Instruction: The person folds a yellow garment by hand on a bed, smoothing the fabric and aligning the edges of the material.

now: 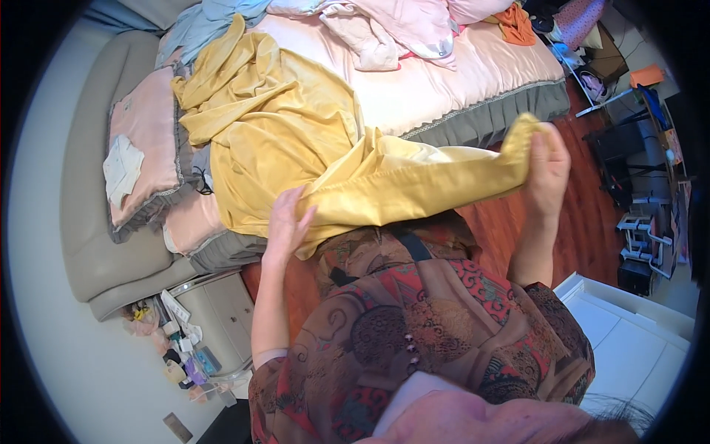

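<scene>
A large sheet of shiny yellow cloth (283, 116) lies in loose folds over the bed, its near part drawn out in front of my body. Along this part runs a wide stitched hem band (410, 191), stretched between my two hands. My right hand (546, 172) is raised at the right, gripping the band's end, where a bunched corner sticks up above the fingers. At the band's left end, my left hand (287, 225) holds the cloth near the bed's edge, thumb towards me. Some of its fingers are hidden in the folds.
The bed (460, 83) has a pink satin cover and grey ruffle. A pillow (147, 144) bears a white cloth (123, 169). Pink bedding (383, 28) lies at the back. A cluttered nightstand (224, 311) stands left, a white cabinet (627, 333) right, over wooden floor (588, 233).
</scene>
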`<state>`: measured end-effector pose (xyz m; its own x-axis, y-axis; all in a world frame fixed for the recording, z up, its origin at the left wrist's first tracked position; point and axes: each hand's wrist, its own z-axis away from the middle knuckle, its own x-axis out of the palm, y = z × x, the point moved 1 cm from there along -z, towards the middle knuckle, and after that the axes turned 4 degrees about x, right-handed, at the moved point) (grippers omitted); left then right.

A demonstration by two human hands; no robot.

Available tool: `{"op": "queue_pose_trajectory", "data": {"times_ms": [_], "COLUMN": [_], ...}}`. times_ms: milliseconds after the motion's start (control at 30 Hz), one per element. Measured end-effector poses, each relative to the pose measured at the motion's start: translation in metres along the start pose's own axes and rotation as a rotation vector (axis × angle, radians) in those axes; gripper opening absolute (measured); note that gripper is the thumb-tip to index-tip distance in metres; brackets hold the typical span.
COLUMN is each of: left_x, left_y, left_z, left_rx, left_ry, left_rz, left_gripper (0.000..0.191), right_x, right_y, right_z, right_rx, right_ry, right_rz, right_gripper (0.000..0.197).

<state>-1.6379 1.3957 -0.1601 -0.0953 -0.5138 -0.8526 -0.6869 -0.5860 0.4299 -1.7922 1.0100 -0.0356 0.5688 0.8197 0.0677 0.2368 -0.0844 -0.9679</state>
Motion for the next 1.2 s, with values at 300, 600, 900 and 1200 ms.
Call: {"op": "queue_pose_trajectory", "data": {"times_ms": [300, 600, 900, 1200], "left_x": [-0.035, 0.002, 0.012, -0.058], "left_y": [0.152, 0.151, 0.14, 0.123], "left_z": [-0.072, -0.072, -0.049, -0.024], "left_rx": [0.132, 0.321, -0.137, 0.237], "left_ry": [-0.226, -0.292, -0.079, 0.207], "left_rz": [0.747, 0.9, 1.178, 0.571], "left_gripper": [0.051, 0.022, 0.015, 0.016], "right_x": [0.043, 0.07, 0.088, 0.092], "right_y": [-0.017, -0.005, 0.018, 0.072], "right_z": [0.021, 0.029, 0.026, 0.062], "right_rx": [-0.04, 0.0, -0.215, -0.196], "right_ry": [-0.532, -0.556, -0.532, -0.652], "right_rz": [0.099, 0.118, 0.163, 0.369], "right_gripper": [0.012, 0.012, 0.012, 0.02]}}
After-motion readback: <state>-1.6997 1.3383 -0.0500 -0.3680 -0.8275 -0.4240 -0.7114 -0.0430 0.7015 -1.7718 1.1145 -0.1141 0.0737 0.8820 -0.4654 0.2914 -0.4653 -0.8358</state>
